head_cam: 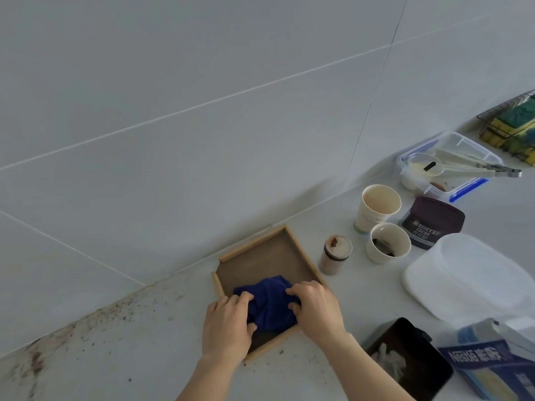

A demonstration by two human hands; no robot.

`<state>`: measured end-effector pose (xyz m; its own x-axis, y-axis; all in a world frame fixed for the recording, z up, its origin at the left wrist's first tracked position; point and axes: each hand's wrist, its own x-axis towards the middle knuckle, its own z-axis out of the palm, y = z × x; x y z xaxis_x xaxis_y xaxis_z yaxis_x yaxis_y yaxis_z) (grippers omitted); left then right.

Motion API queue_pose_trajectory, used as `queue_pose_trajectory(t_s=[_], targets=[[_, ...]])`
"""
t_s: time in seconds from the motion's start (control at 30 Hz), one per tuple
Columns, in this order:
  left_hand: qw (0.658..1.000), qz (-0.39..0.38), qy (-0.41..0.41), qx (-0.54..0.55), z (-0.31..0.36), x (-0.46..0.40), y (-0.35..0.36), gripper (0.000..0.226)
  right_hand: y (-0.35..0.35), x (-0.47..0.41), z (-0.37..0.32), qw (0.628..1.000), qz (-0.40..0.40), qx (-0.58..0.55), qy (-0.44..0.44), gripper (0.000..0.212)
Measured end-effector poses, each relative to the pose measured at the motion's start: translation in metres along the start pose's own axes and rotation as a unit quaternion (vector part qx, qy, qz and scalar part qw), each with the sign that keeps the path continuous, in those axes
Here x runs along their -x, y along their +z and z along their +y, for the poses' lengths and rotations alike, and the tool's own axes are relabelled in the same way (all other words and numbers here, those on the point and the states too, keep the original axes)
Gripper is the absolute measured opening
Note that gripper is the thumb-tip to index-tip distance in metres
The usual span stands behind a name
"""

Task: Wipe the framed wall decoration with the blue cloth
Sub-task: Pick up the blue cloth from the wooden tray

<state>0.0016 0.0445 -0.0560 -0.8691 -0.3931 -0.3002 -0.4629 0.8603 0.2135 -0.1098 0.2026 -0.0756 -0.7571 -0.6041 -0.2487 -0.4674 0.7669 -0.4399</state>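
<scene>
The framed wall decoration [267, 256] lies flat on the desk [162, 337], with its far edge almost touching the tiled wall [202, 111]. It is nearly square, so it has no clear long axis; it is turned a little, and its far right corner points toward the wall. The frame is made of thin light wood strips, and the panel inside is brown and matte. At the far left corner the strips do not meet.

The blue cloth [267, 305] is soft and crumpled, and it sits on the near half of the panel. The left hand [228, 322] presses on the left side of the cloth with bent fingers and covers the near left part of the frame. The right hand [317, 308] grips the right side of the cloth, over the right strip.

Right of the frame stand a small jar [334, 254], 2 paper cups [388, 243], a dark cocoa tub [432, 222] and a white plastic lid [466, 276]. A clear box [480, 151] with tongs is farther back. Dark crumbs are spread on the desk along the left wall edge.
</scene>
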Motion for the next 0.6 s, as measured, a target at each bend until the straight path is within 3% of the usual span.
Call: queue_pose_trajectory(t_s=[0.13,0.6], targets=[[1.000,0.029,-0.008,0.005,0.005,-0.001,-0.005,0.026,0.000,0.003,0.002,1.000,0.021,-0.006,0.004,0.027],[0.992,0.124,0.009,-0.016,-0.009,0.008,-0.097,0.012,-0.065,0.001,-0.029,0.991,0.125,-0.031,-0.043,0.025]])
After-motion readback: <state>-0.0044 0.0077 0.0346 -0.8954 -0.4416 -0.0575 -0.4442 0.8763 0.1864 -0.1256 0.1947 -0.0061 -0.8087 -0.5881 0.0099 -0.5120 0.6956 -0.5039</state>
